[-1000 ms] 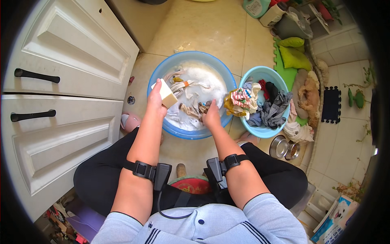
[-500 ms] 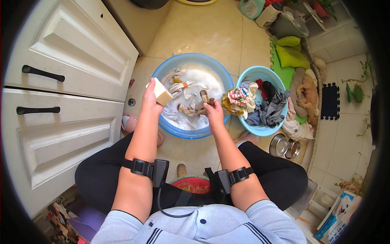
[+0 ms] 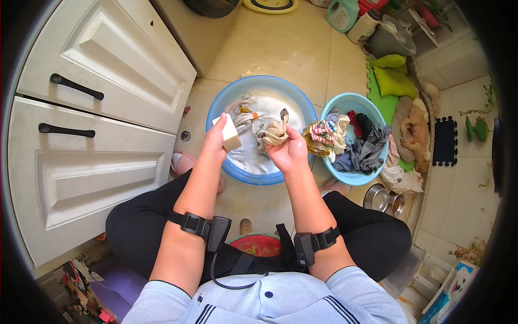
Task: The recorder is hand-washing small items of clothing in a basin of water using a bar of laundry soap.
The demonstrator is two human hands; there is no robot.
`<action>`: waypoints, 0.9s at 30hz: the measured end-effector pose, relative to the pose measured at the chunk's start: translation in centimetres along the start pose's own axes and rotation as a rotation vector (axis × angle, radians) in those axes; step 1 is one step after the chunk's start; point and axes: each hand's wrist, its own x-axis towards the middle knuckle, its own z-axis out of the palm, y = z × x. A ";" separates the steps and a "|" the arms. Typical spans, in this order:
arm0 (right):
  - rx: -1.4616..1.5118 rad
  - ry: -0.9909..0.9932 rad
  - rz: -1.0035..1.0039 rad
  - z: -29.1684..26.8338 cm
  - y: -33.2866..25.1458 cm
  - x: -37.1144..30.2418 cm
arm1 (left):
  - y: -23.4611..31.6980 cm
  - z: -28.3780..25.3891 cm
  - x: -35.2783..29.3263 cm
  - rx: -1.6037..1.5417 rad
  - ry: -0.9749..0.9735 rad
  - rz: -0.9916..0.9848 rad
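Note:
My left hand (image 3: pixel 216 139) is closed round a cream bar of soap (image 3: pixel 231 134) at the left rim of the blue basin (image 3: pixel 245 177). My right hand (image 3: pixel 290 153), palm turned up, grips a bunched wet beige cloth (image 3: pixel 272 131) with a dark brown tip, which looks like a sock. It hangs over the basin's sudsy water (image 3: pixel 264 100). Other wet pale garments (image 3: pixel 244 120) lie in the foam, one with an orange band.
Right of the basin stands a light blue tub (image 3: pixel 351 180) heaped with clothes (image 3: pixel 361 148), some draped over its rim. Metal pet bowls (image 3: pixel 376 198), a tan dog (image 3: pixel 414 132) and green cushions (image 3: pixel 395 81) are further right. White cabinet doors (image 3: pixel 102 173) stand on the left.
My right hand has turned palm up and raised the beige sock, gathered into a bunch. The soap stays in my left hand. The whole view has shifted slightly.

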 end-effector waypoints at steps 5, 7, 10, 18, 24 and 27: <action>0.025 -0.171 0.095 4.3 1.1 -0.7 | -1.4 -0.7 0.3 0.107 -0.016 -0.048; 0.031 -0.208 0.131 5.0 1.2 -0.9 | -2.5 -0.4 0.3 0.036 -0.059 -0.074; 0.006 -0.181 0.183 3.8 0.8 -0.1 | -3.6 1.3 -0.2 -0.180 -0.208 -0.132; -0.557 0.304 -0.010 2.4 3.3 0.4 | -3.9 2.7 -1.6 -0.406 -0.428 -0.215; -1.763 0.518 -0.454 2.9 4.1 -0.7 | -4.2 2.8 -1.9 -0.377 -0.516 -0.251; -2.060 0.670 -0.478 4.0 4.7 -0.9 | -4.3 2.5 -2.1 -0.363 -0.534 -0.218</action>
